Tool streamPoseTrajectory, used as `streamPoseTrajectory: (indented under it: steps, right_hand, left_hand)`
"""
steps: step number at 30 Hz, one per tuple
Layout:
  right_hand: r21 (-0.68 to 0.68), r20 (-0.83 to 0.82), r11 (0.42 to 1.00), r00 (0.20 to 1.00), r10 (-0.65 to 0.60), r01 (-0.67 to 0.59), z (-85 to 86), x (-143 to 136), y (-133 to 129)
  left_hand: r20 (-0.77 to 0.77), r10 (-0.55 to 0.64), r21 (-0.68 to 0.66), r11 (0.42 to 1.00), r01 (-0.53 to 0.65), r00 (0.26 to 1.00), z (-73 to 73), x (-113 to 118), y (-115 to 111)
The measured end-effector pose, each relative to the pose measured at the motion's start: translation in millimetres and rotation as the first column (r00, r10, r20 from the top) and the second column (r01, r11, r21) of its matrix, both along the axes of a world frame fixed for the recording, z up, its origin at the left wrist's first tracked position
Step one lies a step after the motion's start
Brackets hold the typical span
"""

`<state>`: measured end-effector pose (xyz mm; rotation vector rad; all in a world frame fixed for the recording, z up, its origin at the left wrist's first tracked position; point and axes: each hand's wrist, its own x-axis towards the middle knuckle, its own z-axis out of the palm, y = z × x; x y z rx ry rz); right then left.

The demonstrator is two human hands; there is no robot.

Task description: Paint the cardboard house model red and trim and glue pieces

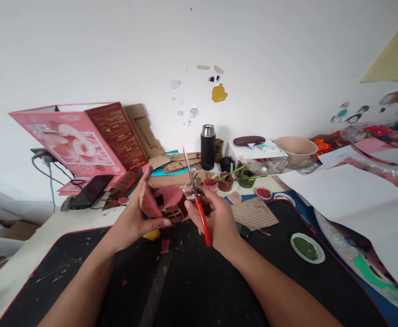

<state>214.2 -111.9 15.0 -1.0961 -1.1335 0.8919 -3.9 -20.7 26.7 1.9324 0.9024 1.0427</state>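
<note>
My left hand (134, 218) is closed around a small cardboard model (173, 197), painted dusky red, with a dark opening and bare brown layers on its near side. In my right hand (219, 220) is a pair of scissors (203, 222) with orange-red handles, its metal blades pointing up and slightly left. The right fingertips are close to the model's right side; whether they touch it I cannot tell. Below the model, a yellow object (152, 235) and a dark flat ruler-like strip (158, 284) lie on the black mat (202, 290).
Behind my hands are a black flask (208, 147), small paint pots (246, 178) and cardboard scraps (176, 163). Corrugated cardboard (255, 213) and a dish of green paint (307, 248) lie to the right. A phone (90, 191) and pink box (79, 145) are at left.
</note>
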Motion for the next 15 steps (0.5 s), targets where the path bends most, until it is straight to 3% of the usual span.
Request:
streamPoseTrajectory:
  steps: [6, 10, 15]
  right_hand:
    - [-0.07, -0.021, 0.994, 0.997, 0.08, -0.081, 6.2, 3.8, -1.4]
    - [-0.091, -0.091, 0.987, 0.988, 0.128, -0.136, 7.3, 5.2, -0.3]
    - [-0.11, -0.131, 0.968, 0.969, 0.211, -0.226, 8.5, 4.6, 0.1]
  left_hand:
    - [0.093, -0.133, -0.121, 0.982, 0.143, 0.987, -4.1, 1.7, 0.3]
    - [0.147, -0.077, -0.148, 0.984, 0.099, 0.986, -0.6, 0.9, 2.1]
    - [0.232, -0.024, -0.272, 0.958, 0.089, 0.972, 4.8, 2.2, -0.9]
